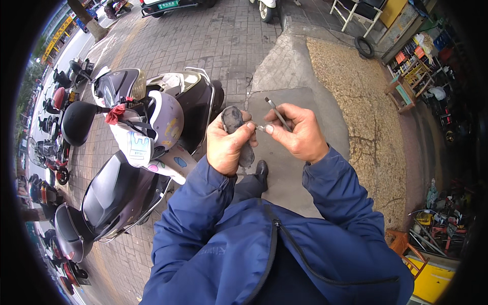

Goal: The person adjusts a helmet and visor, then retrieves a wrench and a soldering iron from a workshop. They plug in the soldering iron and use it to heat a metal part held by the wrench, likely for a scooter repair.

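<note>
My left hand [227,145] is closed around a dark grey, scuffed, elongated oval piece [235,118], its ends showing above and below my fingers; my thumb lies across it. My right hand [300,131] is closed on a thin grey metal tool [274,108] that points up and left. Near the tip of my right thumb is a small pale bit [261,128], too small to identify, in the narrow gap between my hands. Both hands are raised in front of my body above the pavement.
A grey scooter [109,193] with a lilac helmet [168,117] stands at my left; more scooters line the left. A paved path [229,51] runs ahead. At right are shelves of goods [417,63], a tyre [364,47], tools [432,231] and a wooden chair [404,246].
</note>
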Motion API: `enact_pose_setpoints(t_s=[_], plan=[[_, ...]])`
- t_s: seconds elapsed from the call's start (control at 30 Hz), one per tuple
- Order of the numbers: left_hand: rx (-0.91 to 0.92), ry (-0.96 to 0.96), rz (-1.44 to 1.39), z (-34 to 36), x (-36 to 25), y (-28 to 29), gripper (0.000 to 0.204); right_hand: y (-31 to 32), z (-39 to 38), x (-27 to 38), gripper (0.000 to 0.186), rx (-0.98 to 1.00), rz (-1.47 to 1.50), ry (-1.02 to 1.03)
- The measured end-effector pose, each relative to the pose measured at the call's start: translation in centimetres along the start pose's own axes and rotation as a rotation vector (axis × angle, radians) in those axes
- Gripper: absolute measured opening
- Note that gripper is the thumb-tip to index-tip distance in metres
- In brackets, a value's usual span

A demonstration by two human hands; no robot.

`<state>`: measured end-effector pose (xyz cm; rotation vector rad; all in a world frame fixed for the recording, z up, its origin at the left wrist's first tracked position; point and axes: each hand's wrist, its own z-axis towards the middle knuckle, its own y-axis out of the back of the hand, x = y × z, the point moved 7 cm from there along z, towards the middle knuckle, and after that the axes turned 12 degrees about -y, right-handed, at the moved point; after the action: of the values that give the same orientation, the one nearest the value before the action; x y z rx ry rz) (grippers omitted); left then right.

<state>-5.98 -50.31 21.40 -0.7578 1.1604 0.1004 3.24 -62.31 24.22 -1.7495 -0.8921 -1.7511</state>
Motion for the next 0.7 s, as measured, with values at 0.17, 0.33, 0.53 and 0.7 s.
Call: enact_pose_setpoints(t_s=[0.17, 0.33, 0.53, 0.7], plan=[[0.107, 0.138, -0.041, 6.6, 7.1, -6.3, 0.011, 8.8, 3.3, -2.4, 0.008, -0.094, -0.11, -0.148], [0.193, 0.239, -0.125, 12.4, 12.7, -14.1, 0.011, 18.0, 5.6, -2.9, 0.009, -0.26, -0.035, -0.23], [0.306, 0.602, -0.305, 15.2, 16.5, -22.9, 0.028, 27.3, 4.8, 0.2, 0.008, -0.403, -0.17, -0.197], [0.451, 0.767, -0.359, 15.7, 18.8, -28.4, 0.04, 32.5, 4.4, 3.4, 0.007, -0.406, -0.35, 0.02]])
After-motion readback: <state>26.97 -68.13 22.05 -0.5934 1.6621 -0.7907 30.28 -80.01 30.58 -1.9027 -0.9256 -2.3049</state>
